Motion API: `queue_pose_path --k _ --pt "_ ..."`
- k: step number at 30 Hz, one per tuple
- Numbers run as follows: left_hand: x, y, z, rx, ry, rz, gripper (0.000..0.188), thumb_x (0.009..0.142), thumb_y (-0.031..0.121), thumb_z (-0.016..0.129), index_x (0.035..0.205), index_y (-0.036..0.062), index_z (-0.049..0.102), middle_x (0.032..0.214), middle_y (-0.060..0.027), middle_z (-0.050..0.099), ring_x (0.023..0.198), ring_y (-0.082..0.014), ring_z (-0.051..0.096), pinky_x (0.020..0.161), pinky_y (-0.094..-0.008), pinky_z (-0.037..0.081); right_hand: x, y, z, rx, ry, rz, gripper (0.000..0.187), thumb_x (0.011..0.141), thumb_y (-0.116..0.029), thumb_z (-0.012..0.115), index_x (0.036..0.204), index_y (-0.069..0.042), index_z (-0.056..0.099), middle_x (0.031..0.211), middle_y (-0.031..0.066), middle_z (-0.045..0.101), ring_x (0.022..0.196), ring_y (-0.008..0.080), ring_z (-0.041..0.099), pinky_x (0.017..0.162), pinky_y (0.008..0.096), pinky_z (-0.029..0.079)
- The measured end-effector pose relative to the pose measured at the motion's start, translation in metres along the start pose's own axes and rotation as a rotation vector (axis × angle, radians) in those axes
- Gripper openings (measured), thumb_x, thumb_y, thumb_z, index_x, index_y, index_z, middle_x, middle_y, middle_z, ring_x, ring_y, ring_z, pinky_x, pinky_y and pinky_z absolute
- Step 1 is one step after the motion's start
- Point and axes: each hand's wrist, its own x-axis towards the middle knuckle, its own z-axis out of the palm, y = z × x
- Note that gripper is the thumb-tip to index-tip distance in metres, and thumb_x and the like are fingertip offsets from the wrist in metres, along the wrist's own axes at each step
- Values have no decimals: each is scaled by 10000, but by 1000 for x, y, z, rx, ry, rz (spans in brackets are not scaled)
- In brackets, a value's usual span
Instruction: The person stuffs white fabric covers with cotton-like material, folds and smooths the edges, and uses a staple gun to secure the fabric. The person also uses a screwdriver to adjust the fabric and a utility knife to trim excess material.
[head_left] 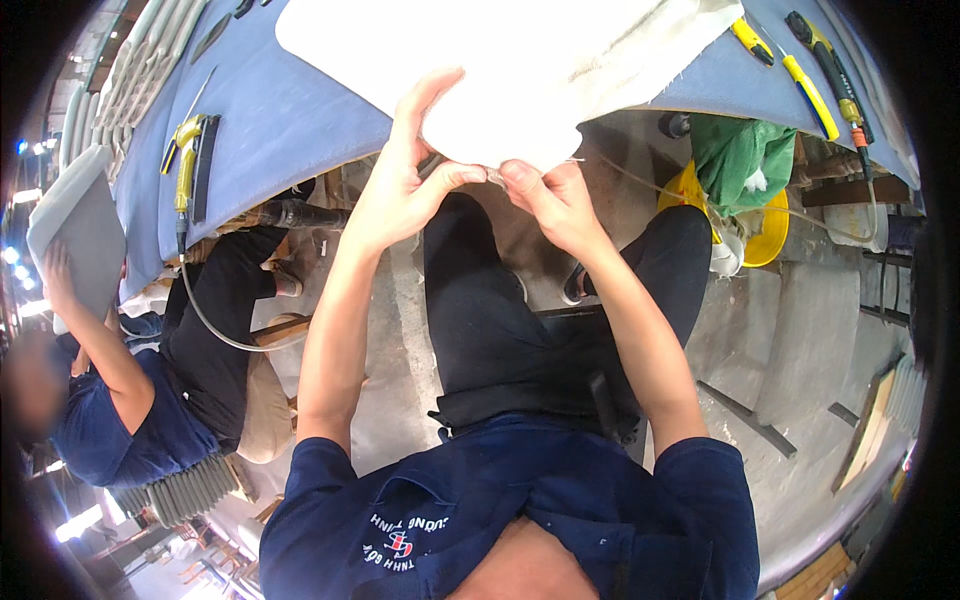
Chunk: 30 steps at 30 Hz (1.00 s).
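A bright white padded panel with loose cloth along its right side lies on the blue-covered table and juts over the near edge. My left hand grips the jutting near end, its fingers on the panel and its thumb at the cloth's edge. Close beside it, my right hand pinches the same edge between thumb and fingers. The thumbs nearly meet there. Glare washes out most of the white surface, and some fingertips are hidden beneath it.
Left on the blue table lies a yellow-and-black air tool with a hose; another lies right, near a yellow-handled screwdriver. A yellow bucket with green cloth stands below. Far left, a co-worker holds a grey panel.
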Motion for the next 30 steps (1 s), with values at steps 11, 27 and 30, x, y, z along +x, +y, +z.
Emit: queue_pose_path --k 11,27,30 --pt "3 7 6 144 38 51 900 976 206 758 1674 93 201 1286 -199 641 1071 -228 672 940 -411 559 19 19 8 70 40 -74 276 1067 -262 707 1153 -9 775 1026 28 788 959 124 692 845 312 561" --pt "2 22 17 7 75 -157 764 1004 116 647 1657 39 258 1640 -243 364 1492 -364 431 1233 -467 346 -24 -118 -11 -1194 -23 -257 265 982 -338 735 932 -83 789 790 166 728 655 363 708 644 416 558" --pt "-4 24 10 140 88 -127 772 993 111 653 1657 64 260 1535 -235 458 1235 -319 561 1065 -423 452 -12 -168 -66 -1113 364 -392 188 949 -294 757 1014 -118 753 789 85 728 672 254 713 642 374 564"
